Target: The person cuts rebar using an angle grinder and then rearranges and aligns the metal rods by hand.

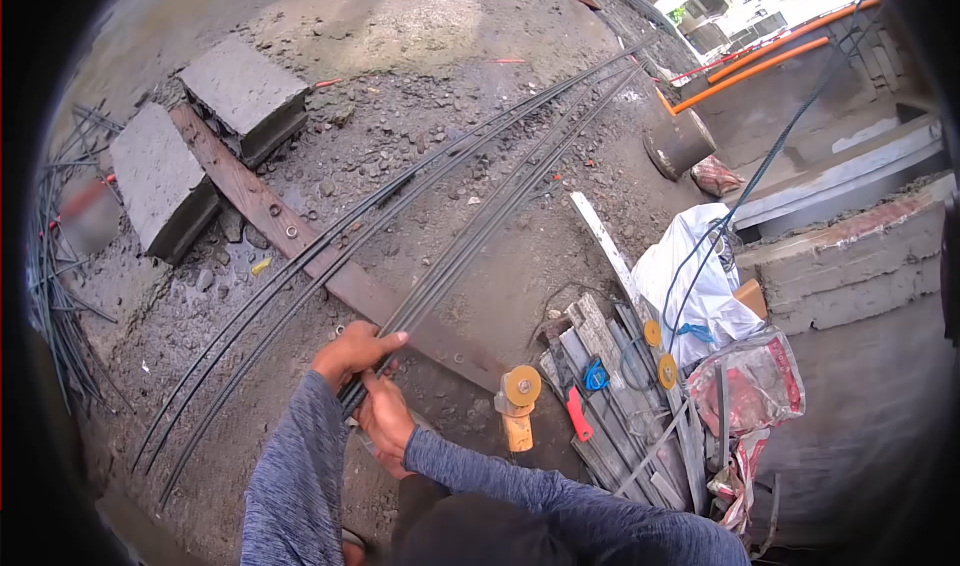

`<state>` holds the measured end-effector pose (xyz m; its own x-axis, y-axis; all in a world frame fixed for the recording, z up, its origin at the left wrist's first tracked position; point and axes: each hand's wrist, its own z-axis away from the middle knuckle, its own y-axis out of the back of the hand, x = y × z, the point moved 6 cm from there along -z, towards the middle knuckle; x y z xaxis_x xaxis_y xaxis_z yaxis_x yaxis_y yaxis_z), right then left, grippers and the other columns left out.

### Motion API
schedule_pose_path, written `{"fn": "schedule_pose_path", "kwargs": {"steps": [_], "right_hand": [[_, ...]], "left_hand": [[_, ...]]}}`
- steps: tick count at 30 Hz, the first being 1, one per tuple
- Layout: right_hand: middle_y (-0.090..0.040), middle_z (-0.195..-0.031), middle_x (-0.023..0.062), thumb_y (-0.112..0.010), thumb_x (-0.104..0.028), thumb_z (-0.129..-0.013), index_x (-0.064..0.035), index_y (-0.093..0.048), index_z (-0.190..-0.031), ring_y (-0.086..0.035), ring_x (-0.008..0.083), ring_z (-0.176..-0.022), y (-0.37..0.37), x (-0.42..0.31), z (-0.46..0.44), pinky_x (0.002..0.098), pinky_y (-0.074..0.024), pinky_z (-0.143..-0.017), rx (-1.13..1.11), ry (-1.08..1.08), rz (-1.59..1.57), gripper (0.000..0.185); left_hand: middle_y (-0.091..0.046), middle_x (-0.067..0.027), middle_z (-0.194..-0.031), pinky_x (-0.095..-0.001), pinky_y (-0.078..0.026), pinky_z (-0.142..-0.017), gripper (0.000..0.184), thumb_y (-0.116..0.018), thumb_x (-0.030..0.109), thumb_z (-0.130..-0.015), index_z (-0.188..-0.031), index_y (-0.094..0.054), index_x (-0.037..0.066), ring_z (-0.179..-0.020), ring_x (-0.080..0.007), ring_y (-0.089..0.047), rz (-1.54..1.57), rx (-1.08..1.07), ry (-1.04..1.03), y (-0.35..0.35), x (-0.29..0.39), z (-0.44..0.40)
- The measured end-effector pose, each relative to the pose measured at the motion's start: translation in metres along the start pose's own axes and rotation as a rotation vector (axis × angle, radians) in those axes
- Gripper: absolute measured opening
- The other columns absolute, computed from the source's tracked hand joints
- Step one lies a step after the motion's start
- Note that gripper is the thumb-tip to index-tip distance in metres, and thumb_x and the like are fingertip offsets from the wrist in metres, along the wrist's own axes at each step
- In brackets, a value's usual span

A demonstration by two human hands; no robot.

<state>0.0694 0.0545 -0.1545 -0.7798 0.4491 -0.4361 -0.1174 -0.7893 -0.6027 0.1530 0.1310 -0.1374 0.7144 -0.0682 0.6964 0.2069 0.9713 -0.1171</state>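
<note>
A bundle of thin steel rods (pixel 445 271) runs from my hands up toward the upper right. My left hand (pixel 350 352) is closed round its near end, with the thumb lying across the rods. Just below, my right hand (pixel 385 412) grips the same bundle, its fingers partly hidden. Several more rods (pixel 290 271) lie to the left, crossing a brown wooden plank (pixel 345 278) that has metal rings on it. A yellow angle grinder (pixel 519 406) with a round disc is to the right of my hands.
Two concrete blocks (pixel 245 99) (pixel 165 181) flank the plank's far end. Tangled rods (pixel 60 276) lie at far left. On the right are wooden strips (pixel 600 366), a red-handled tool (pixel 578 414), a white sack (pixel 690 271), torn bags (pixel 765 376) and orange pipes (pixel 755 74).
</note>
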Motion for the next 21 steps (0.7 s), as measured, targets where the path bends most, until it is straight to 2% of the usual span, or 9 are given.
{"fn": "schedule_pose_path", "kwargs": {"steps": [3,6,9,10,13,15,16,18,21], "right_hand": [[-0.063,-0.119,0.0022,-0.045,-0.034,-0.108,-0.0099,-0.051,-0.131,-0.062,0.0156,-0.105,0.001,0.047,0.016,0.0346,-0.0484,-0.092,-0.162,-0.277,0.133,0.034],[-0.064,-0.104,0.0001,-0.051,-0.043,-0.104,-0.0093,-0.056,-0.116,-0.062,0.015,-0.097,-0.01,0.065,0.028,0.0361,-0.0492,-0.089,-0.343,-0.439,0.539,0.036],[-0.065,-0.099,0.0011,-0.054,-0.051,-0.101,-0.0076,-0.061,-0.107,-0.061,0.0134,-0.091,-0.024,0.055,0.039,0.0338,-0.0491,-0.084,-0.818,-0.389,1.2,0.044],[-0.066,-0.097,0.0047,-0.054,-0.059,-0.098,-0.0032,-0.066,-0.103,-0.061,0.0148,-0.087,-0.018,0.053,0.036,0.0333,-0.0502,-0.082,-0.947,-0.318,1.379,0.057],[-0.067,-0.106,0.009,-0.054,-0.067,-0.094,0.0014,-0.061,-0.118,-0.062,0.0164,-0.091,0.02,0.013,0.033,0.0321,-0.0507,-0.085,-0.609,-0.382,1.075,0.073],[-0.065,-0.119,0.0121,-0.049,-0.064,-0.098,-0.0011,-0.053,-0.133,-0.063,0.0191,-0.105,0.033,-0.026,0.034,0.0338,-0.0505,-0.093,-0.324,-0.335,0.735,0.072],[-0.062,-0.129,0.0134,-0.049,-0.065,-0.098,-0.0016,-0.046,-0.139,-0.063,0.019,-0.108,0.038,-0.04,0.027,0.0348,-0.0517,-0.093,-0.325,-0.285,0.621,0.075],[-0.06,-0.13,0.0132,-0.045,-0.067,-0.098,-0.0036,-0.048,-0.137,-0.063,0.0227,-0.108,0.043,-0.06,0.015,0.0354,-0.0517,-0.093,-0.21,-0.218,0.491,0.074],[-0.062,-0.121,0.012,-0.05,-0.066,-0.097,-0.002,-0.05,-0.127,-0.065,0.0181,-0.101,0.036,-0.063,-0.001,0.034,-0.0523,-0.087,-0.182,-0.181,0.335,0.071]], "left_hand": [[-0.07,-0.0139,-0.077,-0.0315,-0.05,-0.05,0.03,-0.069,0.02,-0.096,-0.097,-0.067,-0.01,-0.057,-0.0168,-0.065,0.168,0.052,0.024,0.017,-0.046,0.032],[-0.069,-0.0101,-0.069,-0.0316,-0.05,-0.049,0.028,-0.068,0.019,-0.097,-0.096,-0.068,-0.009,-0.057,-0.0147,-0.064,0.089,0.124,-0.001,0.037,-0.079,0.068],[-0.069,-0.0097,-0.069,-0.0304,-0.05,-0.049,0.026,-0.067,0.018,-0.097,-0.095,-0.069,-0.007,-0.056,-0.0122,-0.062,0.024,0.201,-0.022,0.051,-0.087,0.119],[-0.069,-0.0094,-0.069,-0.0297,-0.049,-0.049,0.025,-0.066,0.018,-0.097,-0.095,-0.069,-0.007,-0.055,-0.0115,-0.061,0.062,0.201,-0.004,0.055,-0.093,0.136],[-0.068,-0.0086,-0.068,-0.028,-0.048,-0.049,0.026,-0.066,0.019,-0.098,-0.094,-0.069,-0.007,-0.054,-0.0107,-0.06,-0.007,0.228,0.014,0.071,-0.095,0.197],[-0.068,-0.008,-0.068,-0.0272,-0.049,-0.051,0.027,-0.066,0.02,-0.098,-0.094,-0.069,-0.007,-0.056,-0.0104,-0.061,0.005,0.224,0.041,0.076,-0.1,0.234],[-0.068,-0.0078,-0.068,-0.0268,-0.049,-0.052,0.028,-0.066,0.02,-0.098,-0.093,-0.069,-0.007,-0.057,-0.0103,-0.061,0.009,0.23,0.088,0.079,-0.113,0.26],[-0.068,-0.007,-0.068,-0.026,-0.049,-0.054,0.029,-0.067,0.021,-0.098,-0.093,-0.069,-0.007,-0.059,-0.0096,-0.061,0.029,0.244,0.119,0.081,-0.145,0.289],[-0.068,-0.0043,-0.068,-0.0277,-0.048,-0.058,0.031,-0.069,0.026,-0.097,-0.09,-0.07,-0.005,-0.062,-0.0084,-0.06,-0.05,0.264,0.227,0.075,-0.175,0.338]]}}
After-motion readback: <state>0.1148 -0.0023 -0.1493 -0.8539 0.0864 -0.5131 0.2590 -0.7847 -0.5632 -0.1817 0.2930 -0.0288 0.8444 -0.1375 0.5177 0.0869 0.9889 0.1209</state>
